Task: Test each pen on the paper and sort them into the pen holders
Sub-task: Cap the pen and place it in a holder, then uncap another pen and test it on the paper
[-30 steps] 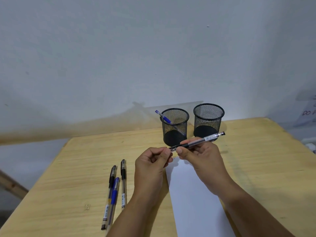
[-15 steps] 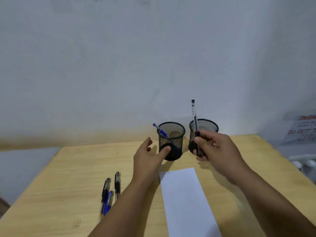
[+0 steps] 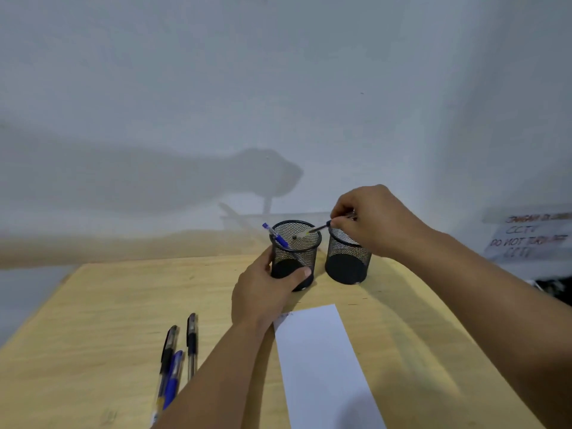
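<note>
Two black mesh pen holders stand at the table's far edge. My left hand (image 3: 263,292) grips the base of the left holder (image 3: 305,258), which has a blue pen (image 3: 277,237) leaning in it. My right hand (image 3: 374,218) is above the right holder (image 3: 348,264) and pinches a black pen (image 3: 312,232), its tip pointing down-left over the left holder's mouth. A white sheet of paper (image 3: 322,366) lies in front of me. Three pens (image 3: 176,360) lie on the table at the left.
The wooden table (image 3: 108,320) ends against a pale wall just behind the holders. A paper notice with writing (image 3: 529,239) hangs on the wall at the right.
My right hand rose and tipped the black pen from upright to slanted over the left holder. My left hand went from open beside that holder to gripping its base.
</note>
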Available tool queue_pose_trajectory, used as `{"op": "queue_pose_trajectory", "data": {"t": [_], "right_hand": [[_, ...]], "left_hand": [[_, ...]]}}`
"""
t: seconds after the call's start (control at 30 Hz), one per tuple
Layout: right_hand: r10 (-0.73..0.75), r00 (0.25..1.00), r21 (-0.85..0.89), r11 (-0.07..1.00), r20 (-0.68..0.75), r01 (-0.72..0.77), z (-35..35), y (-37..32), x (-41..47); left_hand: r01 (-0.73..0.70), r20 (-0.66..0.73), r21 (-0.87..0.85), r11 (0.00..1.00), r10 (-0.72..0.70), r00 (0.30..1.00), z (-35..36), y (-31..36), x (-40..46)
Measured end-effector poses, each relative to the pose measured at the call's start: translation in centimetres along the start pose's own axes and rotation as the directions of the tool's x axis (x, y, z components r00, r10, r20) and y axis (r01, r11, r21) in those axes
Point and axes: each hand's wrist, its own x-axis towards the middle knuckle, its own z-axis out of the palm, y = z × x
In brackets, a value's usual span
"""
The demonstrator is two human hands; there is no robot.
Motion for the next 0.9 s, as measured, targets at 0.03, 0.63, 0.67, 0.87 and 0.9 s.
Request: {"op": "queue_pose_trajectory", "data": {"t": [0.03, 0.63, 0.67, 0.87, 0.9], "right_hand": [[-0.015, 1.0, -0.026, 1.0, 0.023, 0.015, 0.4, -0.3, 0.6], [-0.099, 0.995, -0.158, 0.983, -0.011, 0.096, 2.7, -2.8, 0.4], [-0.109, 0.994, -0.149, 0.983, -0.032, 0.103, 2.6, -3.0, 0.1], [-0.074, 0.994, -0.006, 0.997, -0.079, 0.074, 3.1, -6.1, -1.8], [-0.055, 0.996, 0.038, 0.998, -0.073, 0.058, 3.5, -6.7, -2.2]], "left_hand": [[0.003, -0.004, 0.001, 1.0, -0.003, 1.0, 0.1, 0.0, 0.1], [0.12, 0.155, -0.083, 0.989, -0.106, 0.982, -3.0, 0.6, -1.2], [0.125, 0.17, -0.105, 0.987, -0.106, 0.98, -3.6, 0.6, -1.6], [0.029, 0.158, 0.045, 0.999, -0.036, 0.987, -8.3, -0.2, -5.8], [0.006, 0.144, 0.112, 0.994, -0.023, 0.989, -9.1, -0.4, -6.7]]}}
